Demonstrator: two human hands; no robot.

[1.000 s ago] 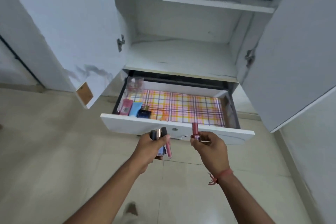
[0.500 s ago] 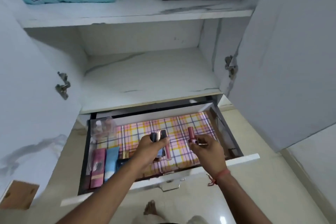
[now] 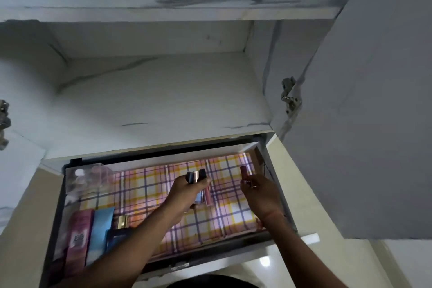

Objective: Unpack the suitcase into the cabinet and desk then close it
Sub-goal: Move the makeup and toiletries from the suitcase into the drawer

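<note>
The step in hand looks like stowing small cosmetics in the open drawer of the cabinet; the suitcase itself is out of view. Along the drawer's left edge lie a glossy pink tube and a matte blue tube, flat and soft-sided, with a clear plastic box in the far left corner. Over the middle of the checked liner, smooth printed paper or cloth, the left hand is clenched round a bundle of slim sticks, hard cylinders with shiny caps. Near the right edge, the right hand pinches a dark red lipstick upright. Next, I judge, each hand must lower and lay its pieces down so that they do not roll.
</note>
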